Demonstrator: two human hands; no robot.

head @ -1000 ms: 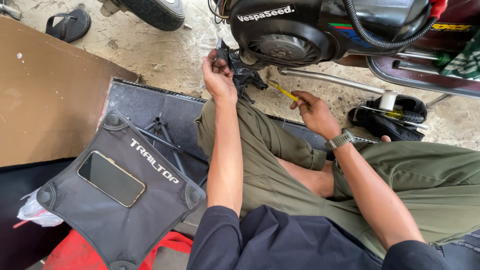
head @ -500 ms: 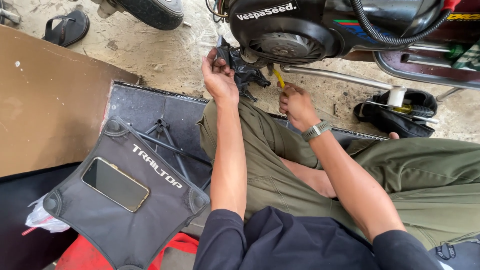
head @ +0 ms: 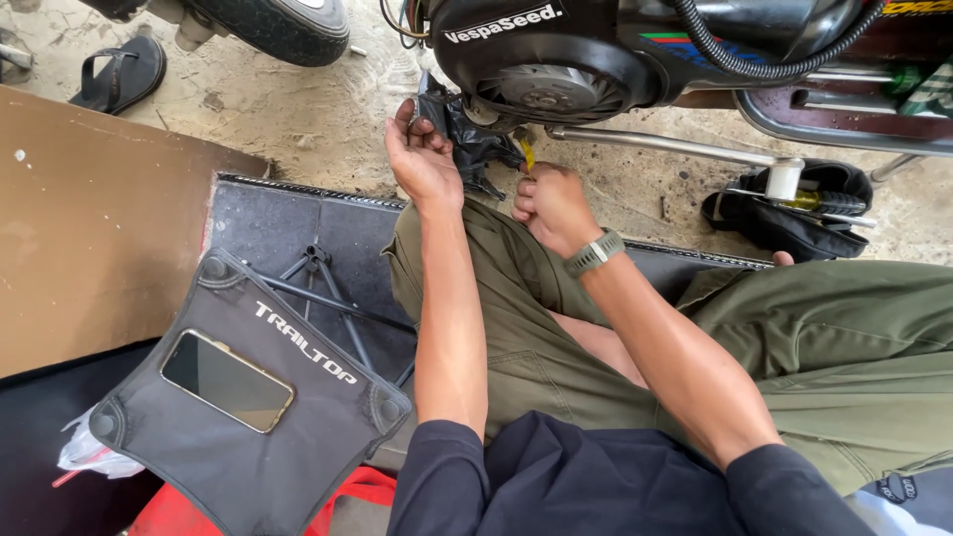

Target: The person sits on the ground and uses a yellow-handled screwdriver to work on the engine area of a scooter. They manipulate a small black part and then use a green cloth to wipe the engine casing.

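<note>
Two hands work below one black engine housing point(head: 556, 60). The left hand point(head: 422, 159) grips one crumpled black cover point(head: 472, 139) between curled fingers. The right hand point(head: 551, 203) is clenched around one yellow-handled screwdriver point(head: 526, 152), tip up toward the housing. One phone point(head: 226, 380) lies on one black folding stool point(head: 248, 417). One sandal point(head: 119, 71) lies on the concrete.
</note>
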